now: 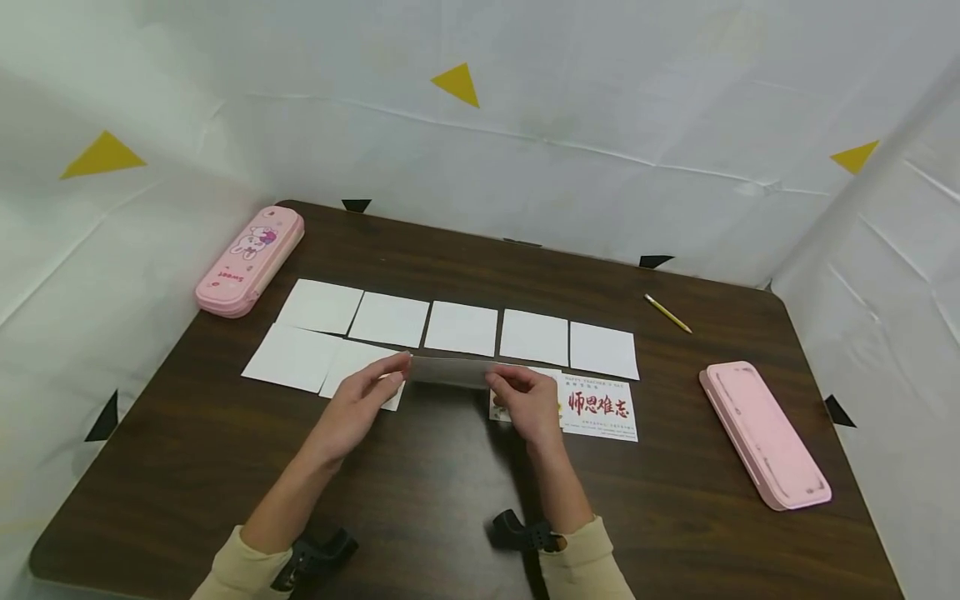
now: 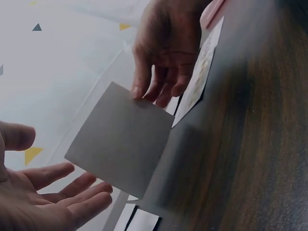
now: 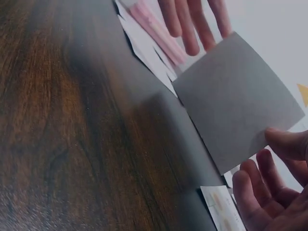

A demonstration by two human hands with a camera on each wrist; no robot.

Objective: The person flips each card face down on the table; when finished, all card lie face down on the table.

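A blank card (image 1: 450, 372) is tilted up above the table between both hands, its near face grey in shadow. My right hand (image 1: 534, 408) pinches its right edge, thumb on the near face in the right wrist view. My left hand (image 1: 358, 410) is at the opposite edge, its fingers (image 2: 89, 195) extended along it and the thumb (image 2: 18, 136) apart from the card. Beside the right hand lie two printed cards, one with red characters (image 1: 600, 407), the other (image 1: 498, 412) partly hidden by that hand. A white card (image 1: 352, 362) lies partly behind the left hand.
A row of several white cards (image 1: 460, 327) runs across the dark table (image 1: 420, 517), with another white card (image 1: 288, 357) at lower left. Pink pencil cases stand at the left (image 1: 247, 260) and right (image 1: 765, 435). A yellow pencil (image 1: 667, 313) lies at the back right.
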